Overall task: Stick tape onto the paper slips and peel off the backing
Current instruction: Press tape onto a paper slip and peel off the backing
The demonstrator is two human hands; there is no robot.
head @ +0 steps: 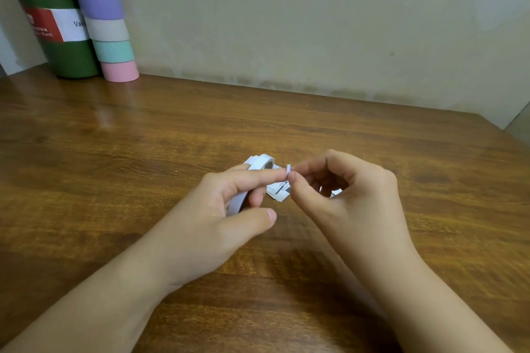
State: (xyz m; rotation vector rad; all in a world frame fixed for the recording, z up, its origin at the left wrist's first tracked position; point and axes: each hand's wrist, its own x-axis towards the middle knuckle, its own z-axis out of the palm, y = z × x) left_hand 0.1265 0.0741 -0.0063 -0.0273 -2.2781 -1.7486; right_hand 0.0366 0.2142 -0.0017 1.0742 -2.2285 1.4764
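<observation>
At the centre of the frame, a small white tape end (288,171) is pinched between the thumb and forefinger of the right hand (348,195), whose other fingers are curled in toward the palm. Just to the left, a white tape roll (258,165) is held by the left hand (226,209): the fingers are curled through and around the ring, the forefinger is stretched out until its tip touches the pinched tape end, and the thumb is left free below. Printed paper slips (278,190) are seen lying on the wooden table (372,135) directly beneath the two hands, partly hidden by the fingers. In the upper left of the frame, a dark green bottle (51,37) is stood against the wall, and a stack of pastel tape rolls (106,17) is placed just beside it to the right.
</observation>
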